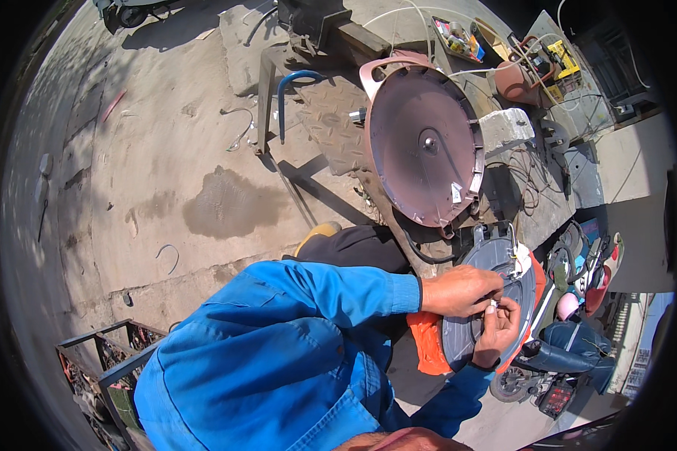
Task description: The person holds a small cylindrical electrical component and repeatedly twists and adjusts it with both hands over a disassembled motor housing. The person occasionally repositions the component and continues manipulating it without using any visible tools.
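Note:
A grey round cover point(459, 340) with ridged rings lies in front of me, with orange material point(429, 347) under its edge. My left hand point(459, 290) reaches over the cover, its fingers closed together at a small white piece point(493, 304). From the other side, my right hand point(499, 331) pinches that piece between thumb and fingertips. The fingers partly hide it, so its kind is not clear. A white fitting point(520, 260) with a thin wire sits on the cover's upper edge.
Beyond the cover, a large brownish-pink round pan point(421, 150) with notched rim leans on a metal bench. A pale block point(507, 129) touches its right side. A blue hose point(281, 101) hangs nearby. Motorbike parts point(572, 346) stand right; a metal rack point(116, 361) stands lower left.

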Demonstrator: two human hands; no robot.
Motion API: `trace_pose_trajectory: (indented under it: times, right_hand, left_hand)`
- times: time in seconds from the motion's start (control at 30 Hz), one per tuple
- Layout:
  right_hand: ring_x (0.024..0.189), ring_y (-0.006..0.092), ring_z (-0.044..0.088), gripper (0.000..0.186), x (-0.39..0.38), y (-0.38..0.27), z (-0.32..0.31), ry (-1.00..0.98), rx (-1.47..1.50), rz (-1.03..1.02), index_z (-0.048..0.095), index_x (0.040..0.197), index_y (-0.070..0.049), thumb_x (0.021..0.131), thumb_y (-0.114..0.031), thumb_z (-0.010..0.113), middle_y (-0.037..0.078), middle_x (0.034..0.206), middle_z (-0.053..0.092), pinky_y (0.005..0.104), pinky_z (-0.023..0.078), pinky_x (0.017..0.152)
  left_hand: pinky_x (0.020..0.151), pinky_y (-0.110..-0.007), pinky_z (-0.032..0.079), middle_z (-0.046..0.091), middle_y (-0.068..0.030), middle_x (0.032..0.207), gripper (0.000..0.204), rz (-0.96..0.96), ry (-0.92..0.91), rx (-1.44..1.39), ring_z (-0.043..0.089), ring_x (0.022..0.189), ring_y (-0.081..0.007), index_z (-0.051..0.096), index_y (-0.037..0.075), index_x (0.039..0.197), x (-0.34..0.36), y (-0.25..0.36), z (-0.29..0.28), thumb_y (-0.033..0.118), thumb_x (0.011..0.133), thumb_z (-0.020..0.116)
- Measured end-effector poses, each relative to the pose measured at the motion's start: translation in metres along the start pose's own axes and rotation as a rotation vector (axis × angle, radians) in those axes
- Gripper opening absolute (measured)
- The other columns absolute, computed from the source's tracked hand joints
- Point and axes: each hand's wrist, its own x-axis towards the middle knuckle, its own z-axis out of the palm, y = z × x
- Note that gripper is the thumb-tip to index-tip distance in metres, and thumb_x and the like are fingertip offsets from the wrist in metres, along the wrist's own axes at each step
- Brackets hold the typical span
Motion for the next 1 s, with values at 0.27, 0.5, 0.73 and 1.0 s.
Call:
trace_pose_trajectory:
  times: [0.27,0.5,0.73,1.0]
  right_hand:
    - [0.105,0.0159,0.066,0.03,0.0,0.007,-0.003,0.048,-0.008,-0.001,0.06,0.129,0.002,0.104,-0.006,0.073,0.01,0.115,0.067,0.0301,0.054,0.091]
    - [0.108,0.0175,0.067,0.032,0.0,0.009,-0.005,0.042,-0.008,-0.021,0.059,0.132,0.003,0.103,-0.005,0.072,0.011,0.117,0.067,0.0327,0.055,0.095]
    - [0.115,0.0189,0.067,0.032,0.0,0.012,-0.006,0.029,0.035,-0.004,0.06,0.133,0.003,0.104,-0.004,0.072,0.012,0.125,0.066,0.0334,0.054,0.101]
    - [0.115,0.019,0.067,0.032,-0.001,0.008,-0.006,0.047,-0.006,0.03,0.059,0.133,0.001,0.104,-0.004,0.071,0.011,0.123,0.067,0.0334,0.053,0.103]
  left_hand:
    - [0.079,-0.054,0.058,0.073,-0.0179,0.102,0.022,0.015,0.018,0.013,0.074,0.094,-0.0445,0.066,0.004,0.105,-0.001,-0.002,0.002,0.013,0.091,0.08]
    - [0.08,-0.055,0.057,0.073,-0.0181,0.104,0.023,-0.009,-0.004,-0.009,0.074,0.097,-0.0451,0.066,0.005,0.107,-0.001,-0.001,0.0,0.014,0.091,0.08]
    - [0.08,-0.055,0.057,0.073,-0.0178,0.104,0.023,-0.017,-0.011,-0.005,0.073,0.096,-0.0451,0.066,0.005,0.107,-0.001,-0.001,0.0,0.014,0.091,0.08]
    - [0.076,-0.052,0.058,0.074,-0.017,0.099,0.022,0.009,-0.007,0.02,0.076,0.09,-0.0414,0.067,0.005,0.11,-0.001,-0.003,0.002,0.018,0.095,0.078]
